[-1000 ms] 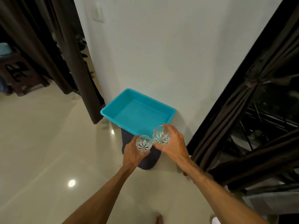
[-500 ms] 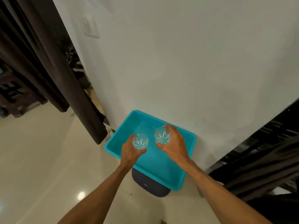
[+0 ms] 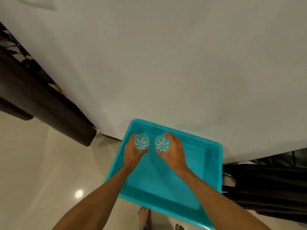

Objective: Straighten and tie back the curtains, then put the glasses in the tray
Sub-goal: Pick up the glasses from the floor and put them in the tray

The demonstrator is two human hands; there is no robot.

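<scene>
A turquoise plastic tray (image 3: 211,165) lies below me against the white wall. My left hand (image 3: 132,154) grips a clear cut-glass tumbler (image 3: 141,141), held upright over the tray's far left part. My right hand (image 3: 174,151) grips a second matching tumbler (image 3: 162,143) just to the right of the first, also over the tray. The two glasses are a little apart. I cannot tell whether they touch the tray's bottom. A dark brown curtain (image 3: 41,105) hangs at the left and another dark curtain (image 3: 269,185) is bunched at the right.
The white wall (image 3: 166,63) rises right behind the tray. A glossy cream tile floor (image 3: 33,171) spreads to the left. A person's bare feet (image 3: 144,216) show under the tray's near edge. Dark furniture or plants sit behind the left curtain.
Both hands carried the glasses forward from in front of the tray to above its far part. The view came closer and tilted down, hiding the dark stool under the tray.
</scene>
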